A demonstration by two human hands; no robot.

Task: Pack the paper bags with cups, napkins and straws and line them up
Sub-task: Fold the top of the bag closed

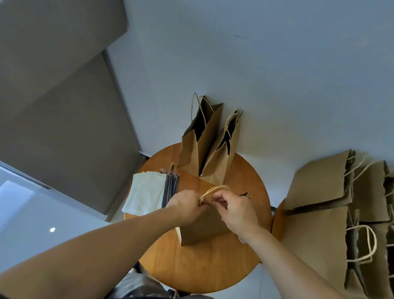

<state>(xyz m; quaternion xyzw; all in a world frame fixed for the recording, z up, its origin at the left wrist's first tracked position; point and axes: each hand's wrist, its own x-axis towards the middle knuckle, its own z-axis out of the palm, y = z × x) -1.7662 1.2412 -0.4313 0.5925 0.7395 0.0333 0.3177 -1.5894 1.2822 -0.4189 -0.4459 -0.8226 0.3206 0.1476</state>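
A brown paper bag (201,228) stands on the round wooden table (209,267) in front of me. My left hand (186,205) and my right hand (236,209) both pinch its top edge near the twine handles (214,189). Two more brown bags, one taller (198,140) and one narrower (222,157), stand open against the wall at the table's far side. A stack of white napkins (144,192) lies at the table's left, with a bundle of dark straws (170,186) beside it. No cups are visible.
Several brown paper bags (328,223) with twine handles are crowded on a second surface to the right. A grey wall rises behind the table. A grey panel and glossy floor lie to the left.
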